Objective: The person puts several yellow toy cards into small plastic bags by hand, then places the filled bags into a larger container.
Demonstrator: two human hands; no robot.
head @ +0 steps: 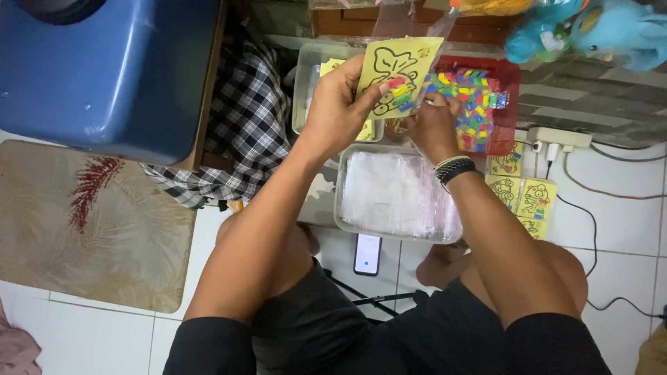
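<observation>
My left hand (342, 104) grips a yellow card (396, 69) printed with a black outline drawing, held upright inside a clear plastic sleeve above the trays. A small strip of coloured pieces lies against the card's lower edge. My right hand (432, 125), with a braided band on its wrist, pinches a clear packet of multicoloured pieces (470, 98) right beside the card. Both hands hover over a red tray (511, 76) holding more such coloured packets.
A clear tub of plastic bags (399, 191) lies below the hands, another clear tub (306, 83) with yellow cards behind. More yellow cards (524, 194) lie on the tiled floor at right, near a power strip (559, 137). A phone (367, 254), a blue container (104, 69) and checked cloth (243, 125) are around.
</observation>
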